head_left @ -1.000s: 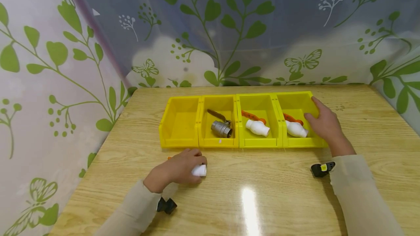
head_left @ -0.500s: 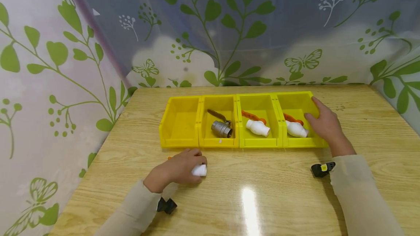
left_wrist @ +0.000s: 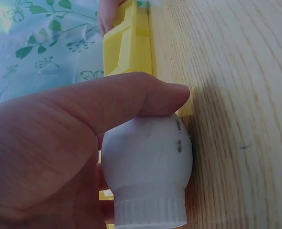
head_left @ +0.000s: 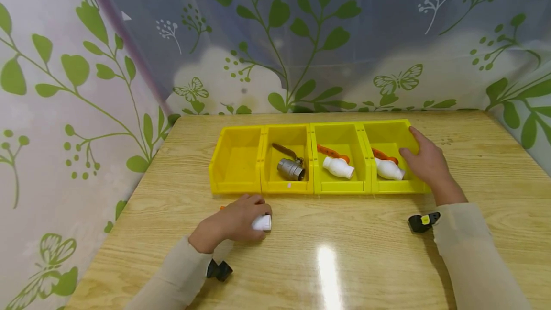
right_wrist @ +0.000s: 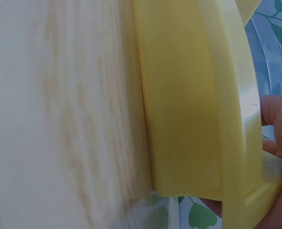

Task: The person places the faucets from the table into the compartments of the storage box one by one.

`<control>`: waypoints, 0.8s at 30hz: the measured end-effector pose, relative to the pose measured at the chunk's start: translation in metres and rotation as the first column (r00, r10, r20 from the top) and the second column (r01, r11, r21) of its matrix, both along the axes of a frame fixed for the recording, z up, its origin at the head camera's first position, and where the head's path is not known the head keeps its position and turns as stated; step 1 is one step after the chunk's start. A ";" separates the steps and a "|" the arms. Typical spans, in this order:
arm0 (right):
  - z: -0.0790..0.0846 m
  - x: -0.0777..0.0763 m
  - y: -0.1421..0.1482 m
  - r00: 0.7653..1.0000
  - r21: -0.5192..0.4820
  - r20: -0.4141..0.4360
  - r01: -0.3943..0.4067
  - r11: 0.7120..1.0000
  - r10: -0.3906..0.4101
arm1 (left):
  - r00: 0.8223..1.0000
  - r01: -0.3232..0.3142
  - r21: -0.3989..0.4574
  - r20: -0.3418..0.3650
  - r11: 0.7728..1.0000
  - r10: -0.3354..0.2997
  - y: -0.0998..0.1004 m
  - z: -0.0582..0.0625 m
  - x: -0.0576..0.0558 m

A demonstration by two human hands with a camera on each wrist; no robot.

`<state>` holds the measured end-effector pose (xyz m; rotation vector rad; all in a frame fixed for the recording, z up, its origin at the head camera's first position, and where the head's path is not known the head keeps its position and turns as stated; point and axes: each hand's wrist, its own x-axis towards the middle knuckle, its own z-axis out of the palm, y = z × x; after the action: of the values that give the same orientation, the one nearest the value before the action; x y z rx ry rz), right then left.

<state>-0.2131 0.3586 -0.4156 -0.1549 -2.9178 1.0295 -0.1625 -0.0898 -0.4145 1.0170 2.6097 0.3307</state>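
Observation:
My left hand grips a white plastic ball valve low over the table, in front of the leftmost bins. In the left wrist view the thumb lies across the rounded body of this valve, and its ribbed end points toward the camera. A bit of orange shows past the knuckles; most of the valve is hidden by the hand. My right hand holds the right side wall of the rightmost yellow bin, thumb inside. The right wrist view shows that bin's outer wall close up.
Four joined yellow bins would be several; the leftmost bin shows a bare floor. Beside it lie a metal ball valve and a white valve with an orange handle, each in its own bin. Another white valve sits in the rightmost.

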 end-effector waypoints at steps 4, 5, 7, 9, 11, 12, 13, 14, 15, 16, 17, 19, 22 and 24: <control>0.000 0.000 0.000 1.000 -0.004 -0.002 0.002 1.000 -0.002 | 1.000 -0.001 -0.001 0.003 1.000 0.001 0.000 0.000 0.000; 0.000 0.000 0.000 1.000 -0.004 -0.003 0.003 1.000 -0.003 | 1.000 -0.004 -0.004 0.007 1.000 0.004 0.000 0.001 0.000; 0.000 0.000 0.000 1.000 -0.004 -0.002 0.002 1.000 -0.002 | 1.000 -0.007 -0.008 0.012 1.000 0.007 0.000 0.001 0.000; 0.000 0.000 0.000 1.000 -0.003 -0.001 0.002 1.000 -0.002 | 1.000 -0.009 -0.010 0.014 1.000 0.009 0.001 0.002 0.001; 0.001 0.000 0.000 1.000 -0.003 -0.001 0.001 1.000 -0.001 | 1.000 -0.011 -0.009 0.017 1.000 0.011 0.001 0.002 0.001; 0.001 0.000 0.000 1.000 -0.003 -0.002 0.000 1.000 0.000 | 1.000 -0.011 -0.008 0.016 1.000 0.011 0.001 0.002 0.001; 0.001 0.000 0.000 1.000 -0.003 -0.003 0.000 1.000 0.000 | 1.000 -0.010 -0.006 0.017 1.000 0.010 0.001 0.002 0.001; 0.001 0.000 0.000 1.000 -0.002 -0.003 0.000 1.000 0.000 | 1.000 -0.009 -0.007 0.016 1.000 0.009 0.001 0.002 0.001; 0.001 0.000 0.000 1.000 -0.003 -0.003 0.000 1.000 0.000 | 1.000 -0.008 -0.006 0.014 1.000 0.008 0.001 0.002 0.001; 0.001 0.000 0.000 1.000 -0.003 -0.003 0.000 1.000 0.000 | 1.000 -0.007 -0.004 0.014 1.000 0.007 0.001 0.002 0.000; 0.001 0.000 0.000 1.000 -0.004 -0.003 0.000 1.000 0.000 | 1.000 -0.005 -0.005 0.012 1.000 0.005 0.001 0.002 0.000; 0.001 0.000 0.000 1.000 -0.006 -0.003 0.002 1.000 -0.002 | 1.000 -0.002 -0.007 0.012 1.000 0.002 0.001 0.002 0.000; 0.001 0.000 -0.001 1.000 -0.013 0.000 0.003 1.000 -0.003 | 1.000 0.001 -0.008 0.018 1.000 -0.001 0.001 0.003 0.000; 0.001 0.001 -0.001 1.000 -0.017 0.003 0.001 1.000 -0.001 | 1.000 0.005 -0.007 0.024 1.000 -0.005 0.001 0.003 0.000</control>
<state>-0.2122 0.3573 -0.4148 -0.1583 -2.9115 1.0556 -0.1627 -0.0892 -0.4110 1.0106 2.5846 0.3303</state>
